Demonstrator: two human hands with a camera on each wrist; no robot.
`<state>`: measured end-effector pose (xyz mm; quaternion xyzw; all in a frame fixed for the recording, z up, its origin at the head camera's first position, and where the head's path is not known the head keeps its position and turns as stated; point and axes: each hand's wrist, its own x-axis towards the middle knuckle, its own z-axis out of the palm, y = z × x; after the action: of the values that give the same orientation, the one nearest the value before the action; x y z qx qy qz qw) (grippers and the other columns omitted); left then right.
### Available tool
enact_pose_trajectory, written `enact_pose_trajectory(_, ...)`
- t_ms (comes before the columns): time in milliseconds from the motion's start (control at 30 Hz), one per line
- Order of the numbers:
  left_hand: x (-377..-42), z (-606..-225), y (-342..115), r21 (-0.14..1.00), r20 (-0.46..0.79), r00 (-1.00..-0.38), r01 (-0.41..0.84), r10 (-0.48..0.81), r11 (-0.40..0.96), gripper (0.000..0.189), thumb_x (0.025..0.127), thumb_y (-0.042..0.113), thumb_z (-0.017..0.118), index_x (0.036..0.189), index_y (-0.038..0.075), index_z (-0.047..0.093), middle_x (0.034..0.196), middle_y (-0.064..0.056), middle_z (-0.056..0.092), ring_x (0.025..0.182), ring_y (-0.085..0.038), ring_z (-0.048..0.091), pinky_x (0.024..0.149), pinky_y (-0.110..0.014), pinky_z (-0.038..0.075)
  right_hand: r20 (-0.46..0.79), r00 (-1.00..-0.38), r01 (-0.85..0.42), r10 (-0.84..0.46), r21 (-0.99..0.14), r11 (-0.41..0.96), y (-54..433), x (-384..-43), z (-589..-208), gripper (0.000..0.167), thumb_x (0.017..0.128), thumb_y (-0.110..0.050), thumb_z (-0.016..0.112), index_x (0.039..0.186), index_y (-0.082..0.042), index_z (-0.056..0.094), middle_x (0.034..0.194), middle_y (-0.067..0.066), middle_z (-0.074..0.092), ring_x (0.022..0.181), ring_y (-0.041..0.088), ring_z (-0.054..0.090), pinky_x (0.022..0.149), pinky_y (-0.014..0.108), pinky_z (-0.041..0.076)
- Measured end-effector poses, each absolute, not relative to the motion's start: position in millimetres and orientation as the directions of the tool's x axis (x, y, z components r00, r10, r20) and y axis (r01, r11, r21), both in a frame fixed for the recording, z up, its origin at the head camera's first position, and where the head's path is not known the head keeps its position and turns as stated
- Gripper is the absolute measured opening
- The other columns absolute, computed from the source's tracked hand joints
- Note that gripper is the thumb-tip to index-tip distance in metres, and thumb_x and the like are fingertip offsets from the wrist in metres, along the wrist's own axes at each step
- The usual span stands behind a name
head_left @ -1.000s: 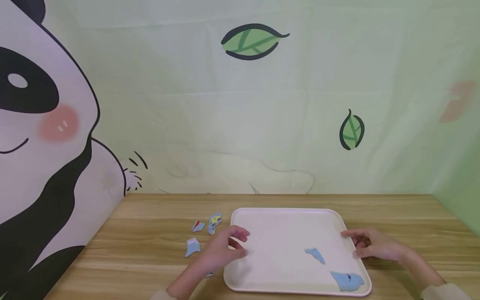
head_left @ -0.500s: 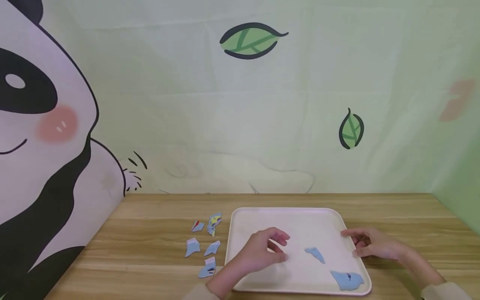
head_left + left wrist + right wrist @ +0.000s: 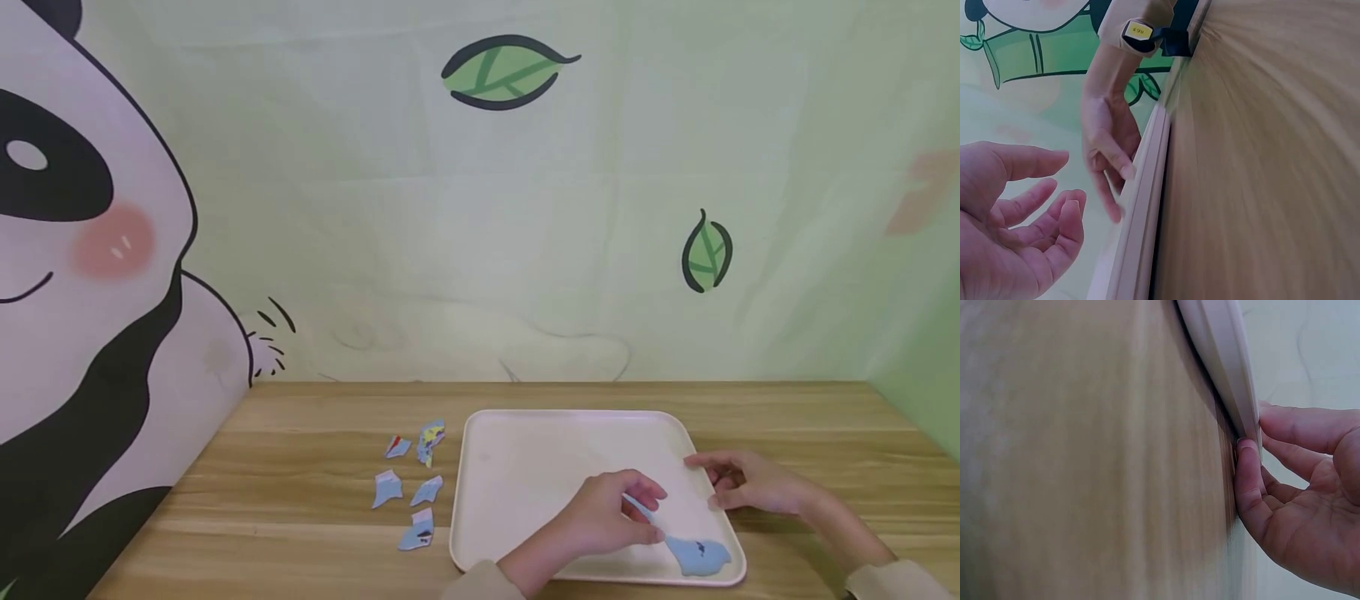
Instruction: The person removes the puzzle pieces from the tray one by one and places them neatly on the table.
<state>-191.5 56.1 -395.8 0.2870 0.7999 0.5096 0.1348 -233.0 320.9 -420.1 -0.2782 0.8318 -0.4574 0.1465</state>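
Observation:
A white rectangular tray (image 3: pixel 536 467) lies on the wooden table. My left hand (image 3: pixel 611 511) hovers over its lower right part, fingers loosely bent and thumb apart. Beneath that hand, partly covered, is a narrow light-blue puzzle piece (image 3: pixel 638 503). A larger blue puzzle piece (image 3: pixel 701 557) with a small dark mark lies in the tray's near right corner, close to the left thumb. In the left wrist view nothing shows between the left hand's (image 3: pixel 1019 228) fingers. My right hand (image 3: pixel 765 485) holds the tray's right rim; the right wrist view shows thumb and a finger (image 3: pixel 1249 481) at the edge.
Left of the tray, several irregular puzzle pieces lie on the table, among them a red-marked piece (image 3: pixel 397 447), a yellow-patterned piece (image 3: pixel 431 440) and a blue-and-pink piece (image 3: pixel 387 489). A cloth backdrop (image 3: pixel 525 250) with a panda and leaves stands behind the table.
My left hand has moved right across the tray, from its left edge to over the narrow blue piece. My right hand stays at the right rim, and the pieces lie as before.

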Motion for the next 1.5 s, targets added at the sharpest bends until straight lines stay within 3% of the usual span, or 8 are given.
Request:
enact_pose_trajectory(433, -189, -409, 92, 0.863, -0.008, -0.848, 0.261, 0.530, 0.432, 0.028, 0.067, 0.005, 0.076, 0.092, 0.011, 0.066, 0.075, 0.012, 0.060, 0.064, 0.004, 0.054, 0.059, -0.011, 0.043, 0.000, -0.805, -0.320, -0.593, -0.842, 0.434, 319, -230, -417, 0.053, 0.080, -0.002, 0.063, 0.119, 0.024, 0.038, 0.091, 0.009, 0.048, 0.075, 0.003, 0.049, 0.062, 0.018, 0.045)
enact_pose_trajectory(867, -186, -414, 105, 0.716, -0.013, -0.856, 0.352, 0.516, 0.603, 0.030, 0.061, 0.011, 0.078, 0.088, 0.021, 0.067, 0.076, 0.017, 0.056, 0.068, 0.006, 0.046, 0.064, -0.010, 0.038, 0.025, -0.794, -0.349, -0.608, -0.836, 0.422, 321, -230, -421, 0.052, 0.080, -0.002, 0.063, 0.118, 0.024, 0.038, 0.089, 0.008, 0.047, 0.073, 0.001, 0.048, 0.061, 0.017, 0.043)
enact_pose_trajectory(1233, -186, -412, 106, 0.499, 0.041, -0.800, 0.535, 0.598, 0.682, 0.032, 0.061, 0.021, 0.080, 0.091, 0.024, 0.067, 0.075, 0.018, 0.055, 0.069, 0.007, 0.046, 0.063, -0.007, 0.033, 0.022, -0.795, -0.349, -0.606, -0.833, 0.429, 321, -232, -421, 0.053, 0.080, -0.002, 0.063, 0.118, 0.025, 0.038, 0.090, 0.008, 0.047, 0.074, 0.001, 0.048, 0.061, 0.017, 0.043)
enact_pose_trajectory(1500, -185, -411, 105, 0.476, 0.027, -0.779, 0.562, 0.627, 0.677, 0.029, 0.065, 0.021, 0.078, 0.091, 0.026, 0.066, 0.075, 0.019, 0.058, 0.071, 0.009, 0.048, 0.066, -0.007, 0.034, 0.011, -0.800, -0.337, -0.600, -0.836, 0.433, 321, -232, -420, 0.052, 0.080, -0.002, 0.063, 0.118, 0.025, 0.038, 0.089, 0.008, 0.046, 0.073, 0.001, 0.048, 0.061, 0.017, 0.043)
